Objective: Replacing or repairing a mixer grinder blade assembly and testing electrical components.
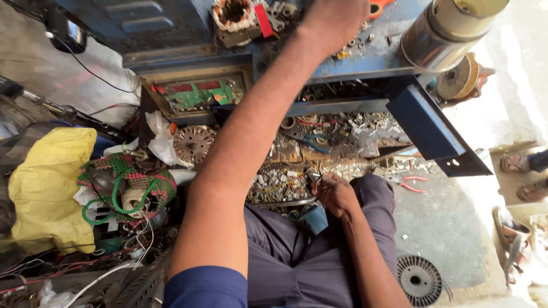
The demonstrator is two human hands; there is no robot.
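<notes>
My left hand (pixel 334 20) reaches far up onto the top of a blue metal bench (pixel 394 54). It rests among small loose nuts and metal bits, and its fingers are hidden from me. My right hand (pixel 335 195) sits low by my knee, next to my grey trousers (pixel 297 256). Its fingers pinch a small metal part (pixel 314 174) over a tray littered with wire scraps and screws (pixel 279 182). A blue cup (pixel 314 219) stands just below that hand.
A wound motor stator (pixel 234 17) and a large metal cylinder (pixel 451 28) sit on the bench. A round motor core (pixel 194 142), a yellow cloth (pixel 48 188), a green woven basket (pixel 125 182), red pliers (pixel 412 183) and a finned disc (pixel 419 279) lie around. Another person's sandalled feet (pixel 522 171) are at right.
</notes>
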